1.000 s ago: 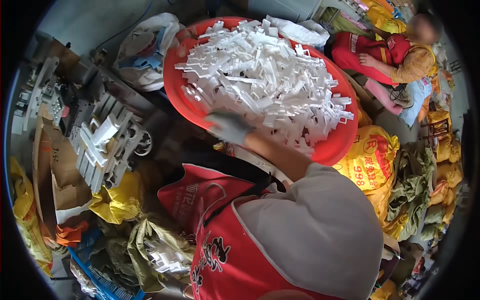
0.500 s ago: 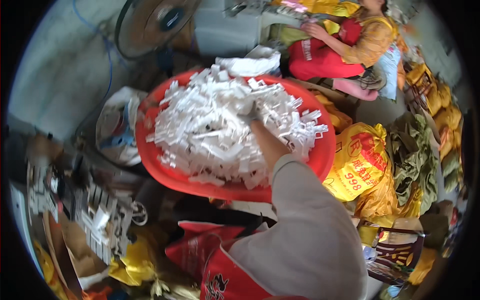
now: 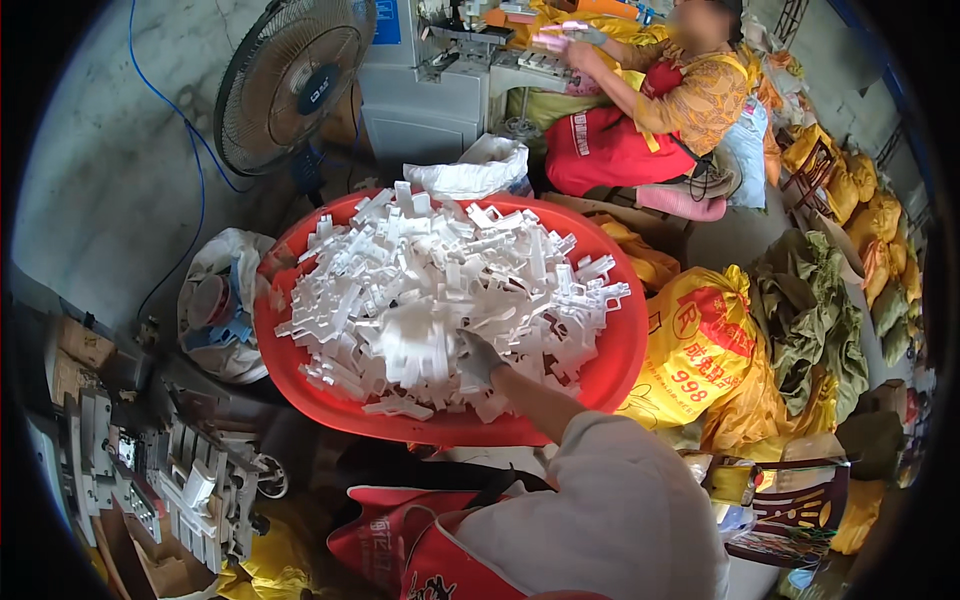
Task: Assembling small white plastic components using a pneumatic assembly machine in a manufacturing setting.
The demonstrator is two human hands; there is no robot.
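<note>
A big red oval tub [image 3: 628,375] is heaped with white plastic pieces [image 3: 480,245], many of them shaped like toy pistols. Over the near side of the heap is my right hand [image 3: 480,360] in a grey glove, its arm in a grey sleeve. The fingers are closed on some white pieces [image 3: 412,338], which are smeared by motion just left of the hand. My left hand does not show.
A standing fan [image 3: 300,90] and a white sack [image 3: 225,340] flank the tub on the left. Across from me a person [image 3: 660,110] in a red apron sits at a machine [image 3: 430,95]. A yellow sack [image 3: 695,350] leans at the right; a metal machine [image 3: 200,490] stands lower left.
My right hand has come back toward me and slightly left, from the far middle of the heap to its near side, with white pieces in it. The whole view has shifted a little.
</note>
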